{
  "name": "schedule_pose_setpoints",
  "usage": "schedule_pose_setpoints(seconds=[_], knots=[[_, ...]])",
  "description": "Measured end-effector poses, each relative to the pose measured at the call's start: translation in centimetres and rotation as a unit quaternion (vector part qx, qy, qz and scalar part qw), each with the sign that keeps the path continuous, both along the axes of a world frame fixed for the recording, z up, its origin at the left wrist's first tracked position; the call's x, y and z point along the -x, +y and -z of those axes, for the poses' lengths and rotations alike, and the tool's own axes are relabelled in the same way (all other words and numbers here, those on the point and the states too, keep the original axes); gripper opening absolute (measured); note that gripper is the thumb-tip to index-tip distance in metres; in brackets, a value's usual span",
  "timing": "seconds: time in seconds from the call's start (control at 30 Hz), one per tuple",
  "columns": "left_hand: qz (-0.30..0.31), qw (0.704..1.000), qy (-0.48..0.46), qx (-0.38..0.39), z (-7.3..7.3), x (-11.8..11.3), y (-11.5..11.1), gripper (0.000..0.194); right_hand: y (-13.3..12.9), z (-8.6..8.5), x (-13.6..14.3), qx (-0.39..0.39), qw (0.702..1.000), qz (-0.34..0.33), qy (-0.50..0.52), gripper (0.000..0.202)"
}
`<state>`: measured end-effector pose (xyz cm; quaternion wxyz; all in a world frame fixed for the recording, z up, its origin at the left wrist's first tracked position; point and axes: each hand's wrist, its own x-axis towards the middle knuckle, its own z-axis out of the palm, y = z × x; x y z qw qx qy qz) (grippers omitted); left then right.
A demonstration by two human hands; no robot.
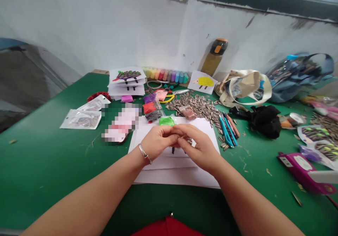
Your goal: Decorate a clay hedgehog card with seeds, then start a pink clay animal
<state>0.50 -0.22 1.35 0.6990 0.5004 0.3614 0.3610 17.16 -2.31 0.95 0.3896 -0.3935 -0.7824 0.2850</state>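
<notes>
My left hand (pixel 157 141) and my right hand (pixel 196 142) meet above white paper sheets (pixel 169 178) at the middle of the table. The fingers of both are bent together with their tips touching; anything between them is too small to make out. Striped seeds and dark strokes on the paper show partly beneath my hands. Just beyond my fingertips lies a bright green clay packet (pixel 166 121). Red (pixel 149 107), black (pixel 155 115) and brown (pixel 187 112) packets lie around it.
A seed pile (pixel 198 106) spreads behind the paper, with blue cutters (pixel 226 132) at its right. Finished pictures (pixel 127 79) stand back left. A bottle (pixel 214 56) leans at the wall. Bags (pixel 244 86), a black pouch (pixel 265 121) and a magenta tool (pixel 303 172) are right.
</notes>
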Motion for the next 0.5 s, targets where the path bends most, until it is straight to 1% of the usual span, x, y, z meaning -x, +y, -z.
schedule_pose_setpoints(seconds=[0.1,0.2,0.27,0.37,0.5], knots=[[-0.007,1.0,0.021,-0.005,0.17,0.21,0.26,0.021,0.04,-0.01,-0.12,0.008,1.0,0.001,0.012,0.035],[-0.014,0.997,0.07,-0.04,-0.18,0.34,0.23,0.03,-0.1,-0.25,0.05,0.022,0.999,-0.002,0.03,0.033],[-0.017,0.995,0.086,-0.055,-0.44,0.27,0.08,0.036,-0.23,-0.34,0.29,0.045,0.998,-0.008,0.047,0.031],[-0.016,0.994,0.09,-0.062,-0.54,0.01,-0.17,0.042,-0.34,-0.18,0.56,0.101,0.992,-0.013,0.072,0.028],[-0.019,0.997,0.073,-0.035,-0.19,-0.24,-0.31,0.045,-0.21,0.2,0.71,0.148,0.984,0.02,0.099,0.028]])
